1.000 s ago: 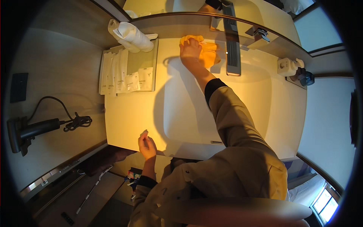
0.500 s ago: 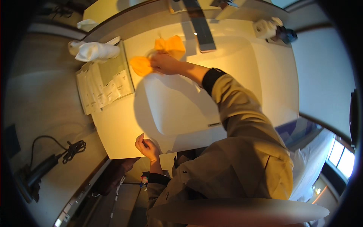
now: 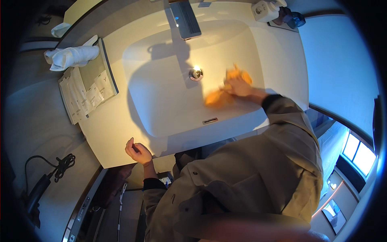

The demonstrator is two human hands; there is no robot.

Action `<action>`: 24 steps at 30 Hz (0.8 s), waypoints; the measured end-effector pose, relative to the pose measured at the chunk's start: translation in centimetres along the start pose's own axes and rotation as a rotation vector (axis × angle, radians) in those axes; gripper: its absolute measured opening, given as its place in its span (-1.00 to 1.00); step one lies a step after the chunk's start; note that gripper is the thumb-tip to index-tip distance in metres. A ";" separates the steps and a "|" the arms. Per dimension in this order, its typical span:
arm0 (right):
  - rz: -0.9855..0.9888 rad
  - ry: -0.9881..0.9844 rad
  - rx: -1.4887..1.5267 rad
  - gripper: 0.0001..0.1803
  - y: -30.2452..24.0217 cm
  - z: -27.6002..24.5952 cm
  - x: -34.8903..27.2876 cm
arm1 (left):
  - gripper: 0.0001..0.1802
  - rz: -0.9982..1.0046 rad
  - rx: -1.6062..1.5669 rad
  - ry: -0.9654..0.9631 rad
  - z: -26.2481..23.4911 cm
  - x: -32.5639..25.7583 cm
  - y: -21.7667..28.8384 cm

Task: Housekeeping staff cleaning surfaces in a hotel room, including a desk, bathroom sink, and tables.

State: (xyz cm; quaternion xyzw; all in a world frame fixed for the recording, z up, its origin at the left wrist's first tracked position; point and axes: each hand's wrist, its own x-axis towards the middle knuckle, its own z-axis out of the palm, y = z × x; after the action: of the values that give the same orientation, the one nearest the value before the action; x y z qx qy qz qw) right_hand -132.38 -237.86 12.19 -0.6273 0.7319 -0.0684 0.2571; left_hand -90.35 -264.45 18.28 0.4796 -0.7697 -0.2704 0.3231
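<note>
My right hand point(image 3: 238, 86) presses an orange cloth point(image 3: 219, 96) against the inside of a white sink basin point(image 3: 169, 97), to the right of the round metal drain point(image 3: 196, 74). The cloth is blurred with motion. A flat metal tap point(image 3: 185, 18) reaches over the basin from the far side. My left hand point(image 3: 138, 151) rests on the near front edge of the white counter point(image 3: 109, 137), fingers curled, holding nothing.
A tray with several sachets point(image 3: 86, 90) and a rolled white towel point(image 3: 70, 56) lies left of the basin. A hairdryer with coiled cord point(image 3: 42, 181) sits on the grey shelf at far left. Small items point(image 3: 278, 10) stand at the counter's far right corner.
My right hand has swept the orange cloth from the counter behind the basin down into the bowl, right of the drain. My left hand stays on the counter's front edge.
</note>
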 end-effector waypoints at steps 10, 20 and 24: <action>0.356 -1.099 0.442 -0.70 2.2 -19.4 -4.3 | -0.72 0.001 0.095 0.009 -0.4 -0.5 -0.1; 0.367 0.747 -0.160 -0.68 1.3 -1.8 18.9 | -0.74 0.042 0.194 0.056 0.2 0.0 0.8; -0.262 0.467 0.072 -0.68 -8.8 1.7 19.3 | -0.78 0.029 0.227 0.083 -0.3 -0.3 0.3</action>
State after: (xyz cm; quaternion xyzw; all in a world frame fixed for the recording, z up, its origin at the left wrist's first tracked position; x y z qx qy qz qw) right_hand -125.36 -257.70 8.85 -0.6743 0.6811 -0.2699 0.0926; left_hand -90.22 -264.07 18.65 0.5128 -0.7882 -0.1567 0.3019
